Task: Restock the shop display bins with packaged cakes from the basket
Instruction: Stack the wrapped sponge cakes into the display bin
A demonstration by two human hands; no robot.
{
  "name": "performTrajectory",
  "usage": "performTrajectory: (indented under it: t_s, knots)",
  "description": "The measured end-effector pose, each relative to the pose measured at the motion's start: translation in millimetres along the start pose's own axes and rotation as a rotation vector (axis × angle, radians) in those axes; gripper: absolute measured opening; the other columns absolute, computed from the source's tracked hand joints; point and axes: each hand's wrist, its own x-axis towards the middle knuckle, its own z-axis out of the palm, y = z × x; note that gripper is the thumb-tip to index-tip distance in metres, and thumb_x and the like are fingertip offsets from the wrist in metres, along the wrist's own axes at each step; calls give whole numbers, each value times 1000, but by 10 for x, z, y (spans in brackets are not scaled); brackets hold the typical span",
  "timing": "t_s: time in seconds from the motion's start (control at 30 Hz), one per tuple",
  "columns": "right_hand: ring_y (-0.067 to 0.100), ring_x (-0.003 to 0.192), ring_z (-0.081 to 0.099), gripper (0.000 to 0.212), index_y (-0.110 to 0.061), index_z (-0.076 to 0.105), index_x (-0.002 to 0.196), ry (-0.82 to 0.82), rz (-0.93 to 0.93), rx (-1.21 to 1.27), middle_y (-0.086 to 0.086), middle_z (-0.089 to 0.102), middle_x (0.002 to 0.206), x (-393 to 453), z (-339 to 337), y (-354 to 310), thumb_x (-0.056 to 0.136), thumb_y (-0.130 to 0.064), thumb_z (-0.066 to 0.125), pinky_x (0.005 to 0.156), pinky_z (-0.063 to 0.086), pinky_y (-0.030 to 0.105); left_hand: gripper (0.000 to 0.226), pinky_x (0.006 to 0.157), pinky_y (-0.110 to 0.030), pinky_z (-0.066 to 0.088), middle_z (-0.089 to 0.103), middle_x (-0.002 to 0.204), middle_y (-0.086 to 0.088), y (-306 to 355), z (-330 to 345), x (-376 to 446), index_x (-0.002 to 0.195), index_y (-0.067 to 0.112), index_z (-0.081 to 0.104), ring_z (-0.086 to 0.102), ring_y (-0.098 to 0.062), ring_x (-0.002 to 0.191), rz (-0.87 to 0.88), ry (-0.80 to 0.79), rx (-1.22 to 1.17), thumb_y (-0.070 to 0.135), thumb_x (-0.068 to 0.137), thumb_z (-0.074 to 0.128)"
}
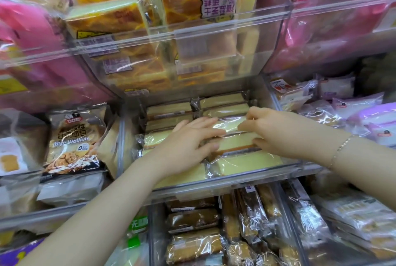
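A clear display bin (225,182) in the middle shelf holds several pale yellow packaged cakes in clear wrap, standing on edge in two rows. My left hand (188,143) lies flat with straight fingers on the cakes in the middle of the bin. My right hand (272,130) grips one wrapped cake (237,144) in the right row, fingers over its top edge and thumb below. The basket is out of view.
The clear bin above (214,36) holds orange-topped cake packs and overhangs the working bin. Rye walnut bread bags (72,139) fill the left bin, purple-white packs (342,111) the right one, brown cake bars (203,233) the one below. Pink bags flank the top shelf.
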Motion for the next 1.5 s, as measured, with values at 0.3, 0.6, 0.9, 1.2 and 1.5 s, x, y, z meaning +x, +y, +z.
performTrajectory:
  t_s: [0.3, 0.6, 0.9, 1.2, 1.5]
  knots:
    - [15, 97, 57, 29, -34, 60, 110, -183, -55, -32, -10, 59, 106, -152, -53, 31, 81, -36, 61, 80, 50, 30, 34, 82, -32, 50, 61, 103, 17, 157, 12, -209, 114, 36, 67, 57, -1, 92, -39, -20, -33, 51, 84, 64]
    - [17, 93, 60, 21, -33, 65, 101, -60, -49, 6, -9, 64, 101, -97, -28, 32, 89, -24, 50, 78, 50, 28, 6, 75, -32, 49, 52, 81, 18, 102, 12, -170, 84, 38, 67, 53, 1, 78, -123, 80, -97, 32, 84, 69]
    - [11, 99, 46, 20, -35, 65, 95, -110, -130, -15, -17, 50, 94, -45, -105, 204, 78, -38, 56, 98, 33, 28, 24, 56, -23, 36, 51, 80, 16, 205, -41, -128, 78, 32, 59, 47, 1, 70, -89, 63, 84, 56, 80, 58]
    - [14, 96, 43, 7, -32, 60, 82, -139, -97, -131, -15, 51, 86, -41, -43, 138, 84, -37, 55, 99, 25, 33, 17, 57, -24, 31, 43, 84, 15, 157, 73, -150, 79, 35, 48, 45, -1, 71, -82, 13, 35, 45, 92, 54]
    - [26, 95, 55, 27, -27, 63, 98, -45, 20, 6, -4, 54, 95, 157, -215, 201, 76, -13, 52, 85, 48, 39, 12, 76, -35, 48, 60, 86, 12, 31, -84, 24, 92, 27, 68, 55, -11, 86, -90, 330, -9, 33, 91, 58]
